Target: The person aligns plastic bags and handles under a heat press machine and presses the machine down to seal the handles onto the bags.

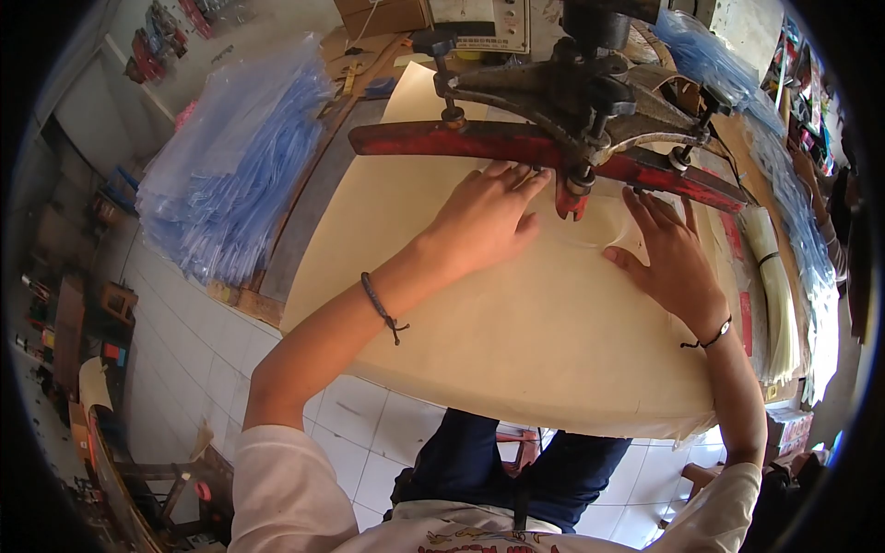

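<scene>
A large cream-coloured sheet [479, 313] covers the table in front of me. Across its far part runs the red bar [461, 140] of a dark metal press [590, 101]. My left hand [489, 217] lies on the sheet with its fingers spread, their tips at the near edge of the bar, left of a red prong. To the right of that prong, my right hand [666, 253] rests with fingers apart, near a translucent piece of film [613, 230] on the sheet. Neither hand holds anything.
Stacked bluish plastic sheets [235, 161] stand at the left. A tied bundle of pale strips [772, 290] lies on the right, beside more bluish plastic [793, 175]. Beyond the press is a control box [479, 26]. Part of another person's arm [811, 184] shows at far right.
</scene>
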A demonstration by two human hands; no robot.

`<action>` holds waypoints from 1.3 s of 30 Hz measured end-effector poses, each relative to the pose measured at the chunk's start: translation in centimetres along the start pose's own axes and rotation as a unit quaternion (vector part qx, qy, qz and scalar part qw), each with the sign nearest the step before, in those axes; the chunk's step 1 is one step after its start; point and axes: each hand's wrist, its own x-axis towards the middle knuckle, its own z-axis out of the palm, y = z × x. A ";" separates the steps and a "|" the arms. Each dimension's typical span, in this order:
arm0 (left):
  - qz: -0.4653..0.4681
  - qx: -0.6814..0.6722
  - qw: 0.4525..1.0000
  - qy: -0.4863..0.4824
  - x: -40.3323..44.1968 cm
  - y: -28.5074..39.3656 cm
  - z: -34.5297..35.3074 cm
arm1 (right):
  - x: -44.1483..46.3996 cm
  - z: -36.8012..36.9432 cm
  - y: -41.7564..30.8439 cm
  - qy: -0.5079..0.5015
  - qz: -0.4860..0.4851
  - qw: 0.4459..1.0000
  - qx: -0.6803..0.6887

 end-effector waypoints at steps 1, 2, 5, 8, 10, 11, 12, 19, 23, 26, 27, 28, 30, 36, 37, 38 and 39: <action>0.001 0.004 1.000 0.004 -0.1 -0.1 0.2 | 0.0 0.0 -0.1 0.002 0.000 1.000 -0.004; 0.002 0.009 1.000 0.009 -0.1 -0.1 0.2 | 0.0 0.0 -0.2 0.003 0.000 1.000 -0.007; 0.000 -0.002 1.000 0.002 -0.1 0.0 0.0 | -0.1 0.3 0.0 0.015 -0.009 1.000 -0.009; 0.003 0.007 1.000 0.007 -0.1 0.0 0.2 | 0.0 0.2 0.0 0.012 -0.013 1.000 -0.007; 0.005 0.015 1.000 0.009 -0.2 -0.1 0.3 | 0.0 0.4 0.1 0.014 -0.011 1.000 -0.009; 0.006 0.019 1.000 0.010 -0.2 -0.1 0.4 | 0.0 0.4 0.1 0.014 -0.011 1.000 -0.011; 0.003 0.017 1.000 0.006 -0.2 -0.1 0.4 | 0.0 0.4 0.1 0.010 -0.008 1.000 -0.010; 0.000 0.007 1.000 0.005 -0.2 -0.1 0.5 | 0.1 0.5 0.1 0.006 -0.006 1.000 -0.001; 0.000 0.006 1.000 0.006 -0.2 -0.1 0.5 | 0.2 0.3 0.1 0.000 -0.011 1.000 0.000; 0.001 0.010 1.000 0.005 -0.2 0.0 0.4 | 0.3 0.3 0.0 -0.001 -0.011 1.000 0.007; -0.001 0.010 1.000 0.003 -0.2 0.0 0.4 | 0.3 0.3 0.1 0.002 -0.013 1.000 0.009; -0.003 0.010 1.000 0.002 -0.2 0.1 0.3 | 0.3 0.4 0.1 0.005 -0.015 1.000 0.012; -0.004 0.009 1.000 0.000 -0.2 0.1 0.3 | 0.3 0.4 0.1 0.007 -0.019 1.000 0.013; 0.001 0.014 1.000 0.006 -0.2 -0.1 0.6 | 0.4 0.2 0.2 0.006 -0.035 0.999 0.003; 0.001 0.013 1.000 0.007 -0.2 0.0 0.5 | 0.5 0.2 0.2 0.006 -0.035 0.999 0.004; 0.002 0.012 1.000 0.009 -0.2 0.1 0.5 | 0.5 0.2 0.2 0.006 -0.035 0.999 0.004; 0.001 0.011 1.000 0.007 -0.2 0.1 0.4 | 0.5 0.2 0.2 0.008 -0.036 0.999 0.007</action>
